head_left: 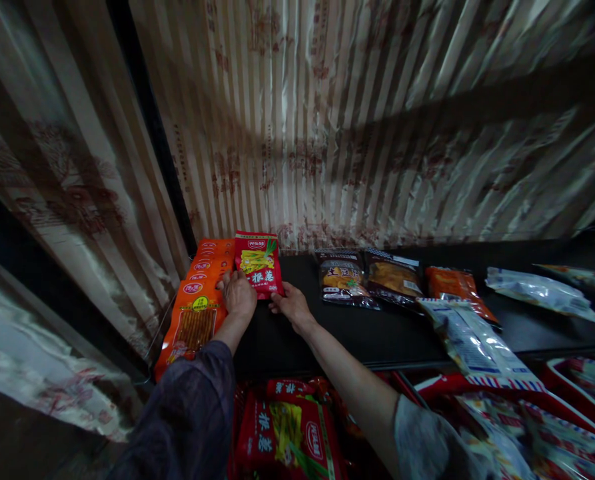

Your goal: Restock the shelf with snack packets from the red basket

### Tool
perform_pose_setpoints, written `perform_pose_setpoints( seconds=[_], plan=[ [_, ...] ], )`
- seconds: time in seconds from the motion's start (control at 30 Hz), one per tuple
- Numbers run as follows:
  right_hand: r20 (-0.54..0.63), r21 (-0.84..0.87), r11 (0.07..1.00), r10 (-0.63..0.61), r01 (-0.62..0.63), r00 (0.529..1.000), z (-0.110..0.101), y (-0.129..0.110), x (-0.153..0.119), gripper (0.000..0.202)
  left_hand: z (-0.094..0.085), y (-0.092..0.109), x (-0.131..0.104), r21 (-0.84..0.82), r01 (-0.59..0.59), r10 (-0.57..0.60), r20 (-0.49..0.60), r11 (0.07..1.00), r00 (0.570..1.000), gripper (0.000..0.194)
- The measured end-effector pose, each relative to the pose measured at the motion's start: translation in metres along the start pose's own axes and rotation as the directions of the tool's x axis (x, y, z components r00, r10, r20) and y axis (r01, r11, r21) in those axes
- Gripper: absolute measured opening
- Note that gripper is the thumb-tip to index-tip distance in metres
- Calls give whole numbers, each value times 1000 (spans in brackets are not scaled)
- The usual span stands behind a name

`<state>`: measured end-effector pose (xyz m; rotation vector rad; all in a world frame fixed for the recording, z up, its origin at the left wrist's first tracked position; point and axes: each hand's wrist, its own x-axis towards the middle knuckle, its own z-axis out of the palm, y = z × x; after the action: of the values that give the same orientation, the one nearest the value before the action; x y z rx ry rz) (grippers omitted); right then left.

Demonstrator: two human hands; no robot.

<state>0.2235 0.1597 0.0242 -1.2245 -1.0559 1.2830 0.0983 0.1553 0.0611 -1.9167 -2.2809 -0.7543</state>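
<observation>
A red snack packet [258,260] with yellow and green print lies at the back of the black shelf [287,340], beside a row of overlapping orange packets [193,313]. My left hand [238,293] rests over the red packet's lower left edge, its fingers partly bent. My right hand [292,305] touches the packet's lower right corner with thumb and fingers close together. Below the shelf's front edge, more red packets [287,430] of the same look sit in a container, partly behind my right forearm.
Dark brown packets [344,275], an orange-red packet [454,287] and a silvery white packet [542,290] lie along the shelf to the right. Another white packet [477,340] overhangs the front edge above a red-rimmed basket [442,383]. Striped curtains [297,133] hang behind and at left, with dark posts.
</observation>
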Motion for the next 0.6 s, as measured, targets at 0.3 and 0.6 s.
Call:
perform_pose_setpoints(
  seconds=[0.3,0.6],
  plan=[
    [-28,-144,990,-19,15,999,-1,4,1,14,9,-3,-3,52,-39,40,-20,998,999,47],
    [1,-193,978,-75,73,997,-4,3,0,12,21,7,-5,-140,-132,122,-79,981,989,53]
  ],
)
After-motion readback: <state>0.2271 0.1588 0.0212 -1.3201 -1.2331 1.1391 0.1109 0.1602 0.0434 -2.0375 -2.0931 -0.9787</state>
